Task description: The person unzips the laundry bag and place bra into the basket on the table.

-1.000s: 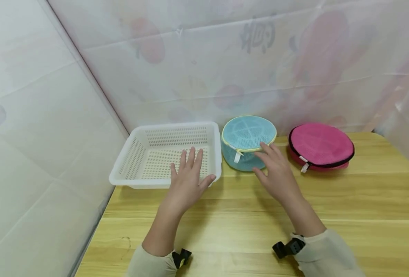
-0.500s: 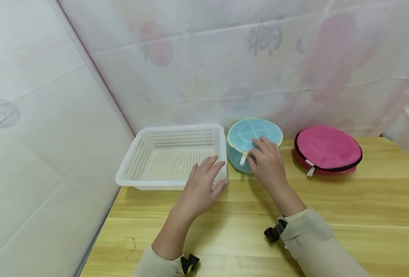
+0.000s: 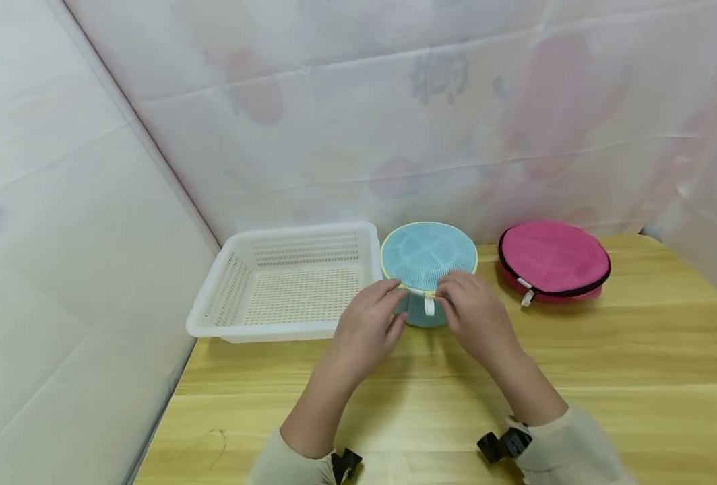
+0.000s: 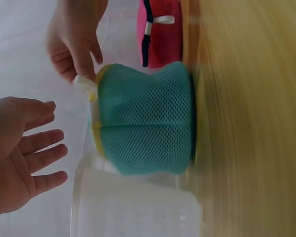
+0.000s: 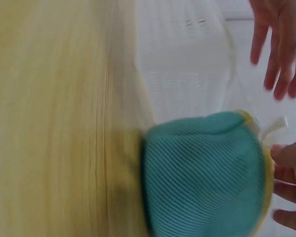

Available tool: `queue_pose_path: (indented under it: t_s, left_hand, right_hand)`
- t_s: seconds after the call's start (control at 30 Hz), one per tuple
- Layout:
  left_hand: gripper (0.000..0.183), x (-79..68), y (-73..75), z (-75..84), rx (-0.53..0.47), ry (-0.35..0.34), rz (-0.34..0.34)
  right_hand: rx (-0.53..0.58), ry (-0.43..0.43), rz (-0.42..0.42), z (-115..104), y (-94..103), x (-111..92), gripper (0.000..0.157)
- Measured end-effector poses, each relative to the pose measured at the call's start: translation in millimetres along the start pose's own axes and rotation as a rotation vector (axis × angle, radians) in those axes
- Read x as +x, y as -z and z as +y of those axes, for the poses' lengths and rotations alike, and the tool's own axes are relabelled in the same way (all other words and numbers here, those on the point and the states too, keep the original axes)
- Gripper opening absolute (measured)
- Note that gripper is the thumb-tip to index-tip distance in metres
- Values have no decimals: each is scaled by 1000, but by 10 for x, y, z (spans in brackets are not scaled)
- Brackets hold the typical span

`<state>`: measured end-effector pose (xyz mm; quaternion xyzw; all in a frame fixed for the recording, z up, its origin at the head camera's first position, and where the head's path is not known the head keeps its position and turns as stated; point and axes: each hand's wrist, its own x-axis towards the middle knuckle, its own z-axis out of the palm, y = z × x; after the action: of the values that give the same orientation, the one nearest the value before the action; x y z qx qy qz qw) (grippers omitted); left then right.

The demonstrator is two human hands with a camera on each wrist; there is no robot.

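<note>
A round blue-green mesh laundry bag [image 3: 429, 252] with yellow piping and a white zip tab [image 3: 428, 306] stands upright on the table. My right hand [image 3: 476, 313] is at its front rim, thumb and bent fingers pinching the edge just right of the tab. My left hand [image 3: 370, 323] hovers by the rim's left front; in the left wrist view its fingers [image 4: 44, 160] are spread and apart from the bag, holding nothing. In the right wrist view, the right thumb [image 5: 285, 155] lies against the yellow edge beside the tab.
A white slotted plastic basket [image 3: 231, 331] stands left of the bag, close beside it. To the right lies a pink round mesh bag [image 3: 555, 258] with black trim. A pale printed sheet [image 3: 346, 135] hangs behind the wooden table [image 3: 649, 364].
My left hand has moved right, from over the basket to the blue bag's front. My right hand has come in from above the lid to the rim beside the zip tab.
</note>
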<state>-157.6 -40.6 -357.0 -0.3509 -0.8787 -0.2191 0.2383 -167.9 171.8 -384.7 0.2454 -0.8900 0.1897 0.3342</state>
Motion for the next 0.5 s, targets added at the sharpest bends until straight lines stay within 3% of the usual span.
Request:
queue_pose_path:
  t_s: [0.17, 0.3, 0.5]
  left_hand:
    - [33, 51, -26, 95, 39, -63, -16]
    - [22, 26, -35, 153, 68, -80, -30]
    - [12, -91, -24, 201, 93, -101, 1]
  right_hand:
    - [35, 108, -14, -189, 204, -74, 22]
    - [78, 167, -55, -309, 341, -108, 23]
    - [137, 147, -83, -378, 439, -152, 21]
